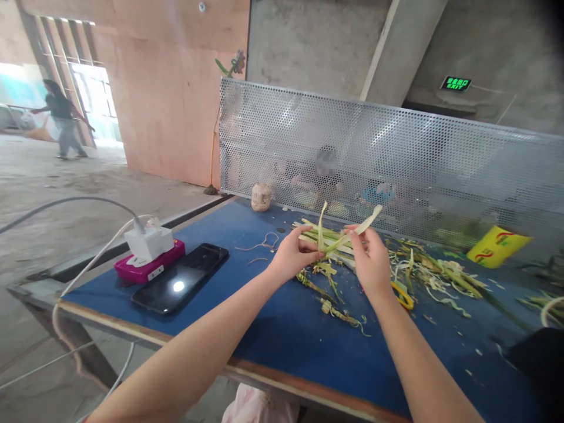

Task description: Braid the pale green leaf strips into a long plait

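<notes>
Gripping a bunch of green stalks (pixel 328 239) with the fingers (pixel 311 254) of the left hand (pixel 293 255), curled tight around it, in the middle of the frame. Pinching a pale strip (pixel 368 222) with the fingers (pixel 355 235) of the right hand (pixel 372 261), thumb and first finger pressed together on it, just to the right. Holding the bunch a little above the blue counter (pixel 273 335), with the strip's loose end poking up and to the right.

Right under the hands, on the counter: thin green peelings (pixel 335 308). Half hidden behind the right wrist: something with a yellow handle (pixel 403 296), too covered to tell what. Further right: a messy pile of leaf scraps (pixel 436 273) and a yellow packet (pixel 496 247).

To the left of the hands: a bit of string (pixel 264 242), then a black phone (pixel 180 279) lying flat, then a pink box (pixel 150 264) with a white charger (pixel 148 242) on top. At the back edge: a round beige lump (pixel 261 197) just in front of a metal screen full of holes (pixel 396 158).

Far off in the upper left: a person (pixel 64 117) walking by a bright doorway.
</notes>
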Motion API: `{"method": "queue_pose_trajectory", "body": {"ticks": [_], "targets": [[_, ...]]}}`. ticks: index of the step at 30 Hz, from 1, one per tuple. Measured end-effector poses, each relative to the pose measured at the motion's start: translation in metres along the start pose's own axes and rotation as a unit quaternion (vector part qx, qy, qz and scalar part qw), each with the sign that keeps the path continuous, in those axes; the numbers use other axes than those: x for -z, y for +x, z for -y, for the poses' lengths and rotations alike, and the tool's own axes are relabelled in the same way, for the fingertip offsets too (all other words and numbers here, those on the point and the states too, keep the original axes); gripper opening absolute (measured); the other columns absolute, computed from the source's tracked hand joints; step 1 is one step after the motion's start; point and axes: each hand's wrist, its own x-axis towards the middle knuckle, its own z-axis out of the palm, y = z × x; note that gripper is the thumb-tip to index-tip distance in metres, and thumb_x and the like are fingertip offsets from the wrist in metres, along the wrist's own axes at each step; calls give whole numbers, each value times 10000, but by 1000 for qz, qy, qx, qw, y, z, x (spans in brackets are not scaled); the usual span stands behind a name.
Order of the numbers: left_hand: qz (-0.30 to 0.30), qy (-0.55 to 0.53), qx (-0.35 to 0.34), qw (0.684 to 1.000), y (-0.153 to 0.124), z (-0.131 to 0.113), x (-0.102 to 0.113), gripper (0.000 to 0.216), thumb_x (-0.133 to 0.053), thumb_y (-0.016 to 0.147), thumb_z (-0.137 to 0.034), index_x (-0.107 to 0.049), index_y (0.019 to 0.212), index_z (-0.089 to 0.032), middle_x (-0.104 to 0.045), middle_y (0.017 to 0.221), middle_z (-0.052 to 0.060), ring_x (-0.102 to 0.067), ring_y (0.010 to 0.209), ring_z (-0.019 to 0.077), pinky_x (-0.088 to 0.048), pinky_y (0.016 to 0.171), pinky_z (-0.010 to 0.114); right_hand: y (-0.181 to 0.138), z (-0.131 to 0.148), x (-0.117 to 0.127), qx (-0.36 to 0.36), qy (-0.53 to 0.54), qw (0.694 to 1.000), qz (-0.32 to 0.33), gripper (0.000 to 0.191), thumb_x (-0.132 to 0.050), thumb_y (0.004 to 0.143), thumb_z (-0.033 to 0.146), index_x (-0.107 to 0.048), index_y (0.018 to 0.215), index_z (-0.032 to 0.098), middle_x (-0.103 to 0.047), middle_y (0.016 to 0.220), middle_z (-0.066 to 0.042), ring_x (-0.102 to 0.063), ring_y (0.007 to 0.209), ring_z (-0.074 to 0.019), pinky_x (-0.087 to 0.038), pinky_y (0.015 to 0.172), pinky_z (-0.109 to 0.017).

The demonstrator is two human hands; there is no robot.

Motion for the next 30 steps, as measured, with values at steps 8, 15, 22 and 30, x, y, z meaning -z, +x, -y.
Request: {"method": "queue_pose_trajectory", "body": {"ticks": [8,15,22,30], "targets": [[-1,-80,124,989,0,-2,1,435,-713,587,-97,-541,988,-96,-637,600,5,-578,516,84,-445,493,186,-1,13,8,255,-173,940,146,338,-361,857,194,-570,1112,269,-580,867,-57,-499,849,-203,-349,747,-356],[-6,-114,147,983,-3,-4,3,310,-715,587,-100,-584,868,-102,-649,645,23,-598,550,94,-482,525,196,-3,16,10,254,-240,920,177,238,-423,861,293,-647,928,247,-565,769,-40,-430,802,-195,-257,715,-352],[-37,-96,149,984,-2,-3,3,296,-641,632,-38,-566,907,-119,-617,565,-23,-583,526,100,-494,533,222,-2,12,7,268,-190,928,178,187,-462,852,247,-640,800,225,-611,773,-25,-445,829,-186,-249,735,-338],[-32,-91,141,985,-2,-2,5,222,-671,620,-72,-608,826,-126,-645,606,-8,-580,515,82,-496,510,193,-6,15,3,292,-200,919,174,206,-446,863,241,-632,777,216,-633,762,-27,-454,824,-198,-214,737,-356]]}}
